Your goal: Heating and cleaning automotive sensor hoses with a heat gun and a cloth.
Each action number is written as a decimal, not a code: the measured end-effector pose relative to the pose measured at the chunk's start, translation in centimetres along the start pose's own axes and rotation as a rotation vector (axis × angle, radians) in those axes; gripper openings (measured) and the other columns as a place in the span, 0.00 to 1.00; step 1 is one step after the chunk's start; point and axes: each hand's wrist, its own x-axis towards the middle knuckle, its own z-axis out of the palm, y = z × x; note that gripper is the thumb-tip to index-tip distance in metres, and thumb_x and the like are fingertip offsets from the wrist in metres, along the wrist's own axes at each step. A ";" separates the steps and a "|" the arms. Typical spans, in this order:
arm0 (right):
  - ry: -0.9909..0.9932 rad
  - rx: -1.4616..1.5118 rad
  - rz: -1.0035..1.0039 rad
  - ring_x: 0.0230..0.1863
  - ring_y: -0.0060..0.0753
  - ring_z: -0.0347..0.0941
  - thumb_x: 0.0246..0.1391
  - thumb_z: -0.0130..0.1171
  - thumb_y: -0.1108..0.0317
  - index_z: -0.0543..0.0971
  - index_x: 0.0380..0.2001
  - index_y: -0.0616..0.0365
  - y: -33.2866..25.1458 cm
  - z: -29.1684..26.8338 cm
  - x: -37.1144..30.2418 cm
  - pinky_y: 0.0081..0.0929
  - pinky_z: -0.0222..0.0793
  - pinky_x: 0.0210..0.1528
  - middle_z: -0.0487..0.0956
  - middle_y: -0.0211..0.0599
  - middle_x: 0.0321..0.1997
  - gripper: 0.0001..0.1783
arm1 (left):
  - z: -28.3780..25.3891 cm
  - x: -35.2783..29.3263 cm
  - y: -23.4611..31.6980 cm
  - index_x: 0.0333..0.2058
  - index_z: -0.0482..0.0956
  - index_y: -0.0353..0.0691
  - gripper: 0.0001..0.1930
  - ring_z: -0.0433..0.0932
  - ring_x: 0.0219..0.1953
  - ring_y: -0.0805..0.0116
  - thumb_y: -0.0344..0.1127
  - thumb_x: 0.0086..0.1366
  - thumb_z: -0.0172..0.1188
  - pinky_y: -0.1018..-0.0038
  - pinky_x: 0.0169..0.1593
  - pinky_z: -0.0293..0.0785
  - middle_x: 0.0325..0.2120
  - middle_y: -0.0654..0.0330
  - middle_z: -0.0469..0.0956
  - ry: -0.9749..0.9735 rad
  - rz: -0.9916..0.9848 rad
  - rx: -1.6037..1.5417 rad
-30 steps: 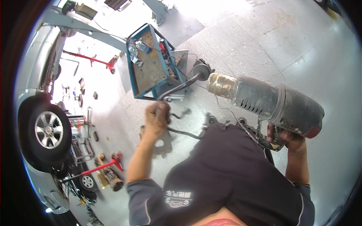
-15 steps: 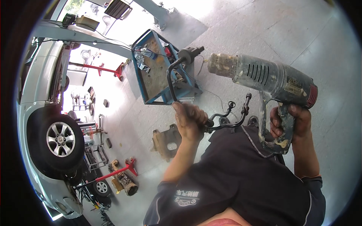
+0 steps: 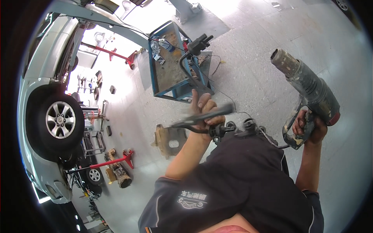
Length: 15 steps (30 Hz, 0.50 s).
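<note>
Fingers of the right hand (image 3: 313, 130) wrap the heat gun (image 3: 314, 90), now swung farther right. The left hand (image 3: 209, 105) grips the blurred hose (image 3: 193, 80) above the waist, index finger outstretched. Nozzle (image 3: 286, 64) and fitting (image 3: 198, 45), near each other half a second ago, stand well apart, leaving that end clear of the gun.
</note>
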 end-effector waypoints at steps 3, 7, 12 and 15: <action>0.044 -0.016 -0.001 0.18 0.37 0.72 0.46 0.56 0.55 0.73 0.36 0.68 0.6 -1.0 0.5 0.36 0.68 0.25 0.73 0.45 0.25 0.23 | 0.1 0.2 -0.5 0.19 0.62 0.48 0.22 0.50 0.08 0.85 0.53 0.69 0.42 0.87 0.12 0.56 0.09 0.73 0.50 -0.024 -0.073 -0.142; 0.089 0.013 0.196 0.20 0.40 0.73 0.47 0.57 0.59 0.73 0.36 0.71 2.6 -1.2 1.5 0.34 0.71 0.26 0.75 0.48 0.26 0.22 | -0.1 0.3 -1.9 0.19 0.62 0.46 0.22 0.52 0.07 0.84 0.49 0.71 0.39 0.85 0.15 0.69 0.08 0.72 0.50 -0.089 -0.208 -0.226; -0.001 0.087 0.244 0.18 0.38 0.73 0.46 0.57 0.62 0.72 0.37 0.66 3.8 -0.1 3.8 0.34 0.71 0.22 0.75 0.49 0.24 0.19 | -0.1 -0.2 -4.3 0.18 0.63 0.47 0.26 0.64 0.07 0.82 0.56 0.70 0.32 0.84 0.17 0.70 0.06 0.71 0.53 -0.174 -0.377 -0.316; 0.010 0.095 0.272 0.17 0.37 0.72 0.46 0.58 0.62 0.71 0.38 0.64 4.1 -0.6 4.1 0.34 0.71 0.20 0.75 0.49 0.24 0.19 | -0.3 -0.4 -4.4 0.18 0.63 0.47 0.27 0.66 0.07 0.82 0.56 0.70 0.30 0.82 0.18 0.71 0.05 0.72 0.55 -0.174 -0.378 -0.285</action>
